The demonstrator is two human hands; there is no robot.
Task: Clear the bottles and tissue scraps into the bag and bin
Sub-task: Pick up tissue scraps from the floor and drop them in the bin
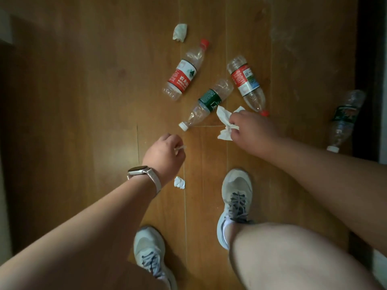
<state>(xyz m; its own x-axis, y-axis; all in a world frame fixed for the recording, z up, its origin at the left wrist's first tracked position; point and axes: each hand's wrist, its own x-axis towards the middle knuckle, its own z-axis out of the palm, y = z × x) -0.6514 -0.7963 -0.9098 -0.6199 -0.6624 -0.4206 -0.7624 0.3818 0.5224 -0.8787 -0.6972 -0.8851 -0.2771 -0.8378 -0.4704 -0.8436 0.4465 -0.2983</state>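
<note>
Head view: a crumpled white tissue (pixel 225 122) is clamped in the right hand (pixel 251 130); a small white scrap (pixel 180 147) is pinched in the closed left hand (pixel 165 153), a watch (pixel 142 172) strapped at its wrist. Four clear, ribbed plastic bottles are seen lying on the glossy wooden floor (pixel 83 91): a green-labelled bottle (pixel 207 103) just beyond the right hand, two red-labelled ones (pixel 184 75) (pixel 247 82) farther out, a dark-labelled one (pixel 345 120) well off to the right. Two loose wads (pixel 180 32) (pixel 179 182) are counted.

Bottles (pixel 183 75), tissue scraps (pixel 180 32) on wooden floor (pixel 83 91)
</note>
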